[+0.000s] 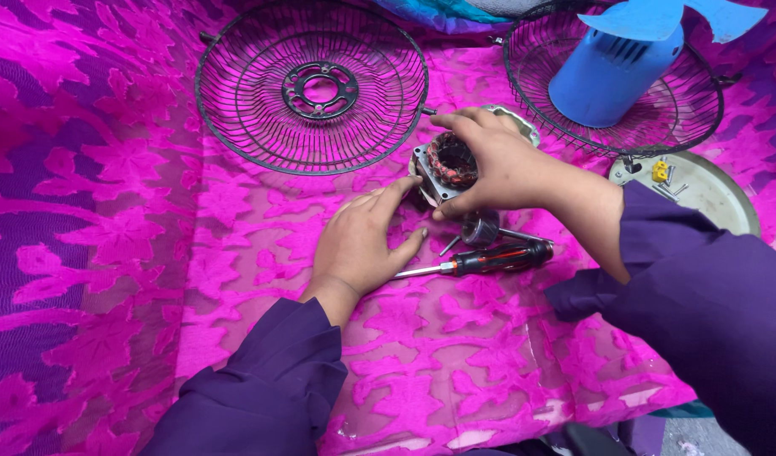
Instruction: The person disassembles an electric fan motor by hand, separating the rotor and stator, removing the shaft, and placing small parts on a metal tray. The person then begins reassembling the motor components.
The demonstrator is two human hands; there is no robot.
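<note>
My right hand (506, 165) grips a small fan motor stator (447, 165), a grey square frame with copper windings, holding it tilted on the pink cloth. My left hand (362, 241) lies flat beside it, fingertips touching the stator's lower left edge. Just below the stator sits a grey rotor with its shaft (481, 228). A screwdriver with a black and red handle (489, 257) lies on the cloth between my two wrists.
A black wire fan guard (312, 84) lies at the back centre. A second guard (616, 127) at the back right holds a blue motor housing (603, 80) and blue blades. A round grey plate (700, 190) with screws and a yellow part sits right.
</note>
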